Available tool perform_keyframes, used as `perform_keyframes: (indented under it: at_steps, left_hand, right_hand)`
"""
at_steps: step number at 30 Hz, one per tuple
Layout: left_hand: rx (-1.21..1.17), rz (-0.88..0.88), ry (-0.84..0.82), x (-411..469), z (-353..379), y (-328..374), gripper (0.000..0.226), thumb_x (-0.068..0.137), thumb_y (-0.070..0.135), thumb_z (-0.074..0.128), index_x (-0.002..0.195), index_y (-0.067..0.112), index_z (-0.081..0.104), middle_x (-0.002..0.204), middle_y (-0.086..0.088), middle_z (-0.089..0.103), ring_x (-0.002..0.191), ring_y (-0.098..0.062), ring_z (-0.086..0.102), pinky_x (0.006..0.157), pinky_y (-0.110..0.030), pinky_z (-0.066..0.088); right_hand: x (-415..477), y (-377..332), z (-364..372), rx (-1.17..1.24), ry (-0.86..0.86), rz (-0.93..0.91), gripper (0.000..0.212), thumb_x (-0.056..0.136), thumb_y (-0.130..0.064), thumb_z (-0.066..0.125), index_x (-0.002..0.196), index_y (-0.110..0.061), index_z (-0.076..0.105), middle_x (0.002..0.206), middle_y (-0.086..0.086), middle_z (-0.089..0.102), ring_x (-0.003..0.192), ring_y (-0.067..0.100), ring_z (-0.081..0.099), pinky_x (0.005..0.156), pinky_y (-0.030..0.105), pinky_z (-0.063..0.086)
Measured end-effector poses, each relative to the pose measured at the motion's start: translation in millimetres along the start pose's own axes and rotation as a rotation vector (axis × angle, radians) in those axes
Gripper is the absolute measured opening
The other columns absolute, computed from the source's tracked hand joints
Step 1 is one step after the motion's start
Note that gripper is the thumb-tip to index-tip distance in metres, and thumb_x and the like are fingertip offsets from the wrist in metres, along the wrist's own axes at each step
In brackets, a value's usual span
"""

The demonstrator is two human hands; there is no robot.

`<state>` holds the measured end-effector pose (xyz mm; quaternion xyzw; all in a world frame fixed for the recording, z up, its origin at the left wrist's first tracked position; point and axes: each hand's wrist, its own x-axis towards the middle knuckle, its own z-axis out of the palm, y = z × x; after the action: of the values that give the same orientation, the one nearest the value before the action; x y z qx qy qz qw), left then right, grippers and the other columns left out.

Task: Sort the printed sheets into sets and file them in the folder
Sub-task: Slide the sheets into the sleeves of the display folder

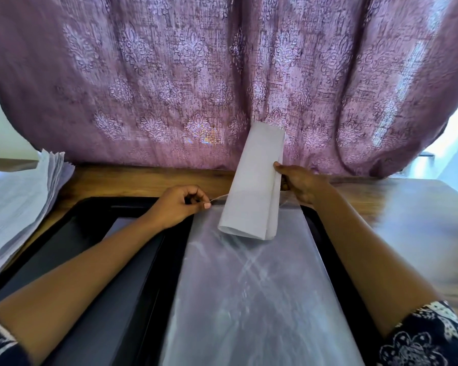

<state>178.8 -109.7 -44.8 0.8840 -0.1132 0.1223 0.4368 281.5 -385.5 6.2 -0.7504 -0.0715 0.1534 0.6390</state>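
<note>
A curled set of sheets is being gripped by the right hand at the mouth of the sleeve. The sleeve's top edge is being pinched open by the left hand, over the folder. A corner could be caught on the lip and crumpled, or the mouth lost if the pinch slips. Movement is being hemmed behind by the curtain and on the left by the stack; more room is being offered rightward along the bench.
</note>
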Motion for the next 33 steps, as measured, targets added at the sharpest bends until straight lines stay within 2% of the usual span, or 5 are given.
perform_keyframes:
  at_steps: [9,18,22,25,33]
  left_hand:
    - [0.015,0.017,-0.007,0.1,1.7,-0.3,0.017,0.082,0.018,0.076,0.074,0.031,0.068,0.077,0.012,0.069,0.071,-0.004,0.055,0.072,-0.023,0.044]
    - [-0.097,0.136,0.055,-3.9,4.0,7.8,0.045,0.077,0.062,0.062,0.119,0.067,0.045,0.110,0.023,0.063,0.097,0.007,0.061,0.088,-0.012,0.044]
    - [0.010,0.279,0.102,-6.9,1.8,11.2,0.061,0.089,0.067,0.041,0.143,0.060,0.013,0.155,0.022,0.018,0.146,-0.012,0.021,0.118,-0.031,0.020]
    - [0.116,0.434,0.100,-6.0,0.5,17.6,0.066,0.095,0.056,0.041,0.151,0.032,0.017,0.161,0.005,0.008,0.150,-0.015,0.003,0.120,-0.025,0.006]
    - [0.416,0.352,-0.248,49.5,-6.5,57.9,0.083,0.081,0.083,0.007,0.135,0.035,0.050,0.153,0.007,0.034,0.144,-0.007,0.019,0.120,-0.038,0.009]
  right_hand:
    - [-8.6,-28.2,-5.4,-0.800,-0.057,-0.120,0.043,0.099,-0.041,0.045,0.070,-0.010,0.049,0.057,0.005,0.043,0.048,0.016,0.038,0.047,0.023,0.029]
    - [-6.8,-18.3,-7.8,-0.631,-0.063,-0.011,0.043,0.097,-0.048,0.044,0.079,-0.011,0.052,0.059,0.003,0.042,0.049,0.014,0.036,0.050,0.024,0.027]
    - [-7.2,-16.4,-17.8,-0.680,-0.138,0.056,0.031,0.093,-0.034,0.059,0.101,-0.005,0.065,0.071,0.007,0.048,0.053,0.013,0.037,0.049,0.021,0.026]
    - [-10.8,-18.9,-15.2,-0.673,-0.195,0.057,0.017,0.095,-0.019,0.057,0.108,-0.010,0.063,0.075,0.006,0.048,0.053,0.012,0.033,0.047,0.020,0.023]
    - [-13.4,-24.2,-10.5,-0.672,-0.157,0.073,0.014,0.092,-0.019,0.061,0.103,-0.011,0.063,0.070,0.002,0.052,0.053,0.010,0.040,0.049,0.020,0.026]
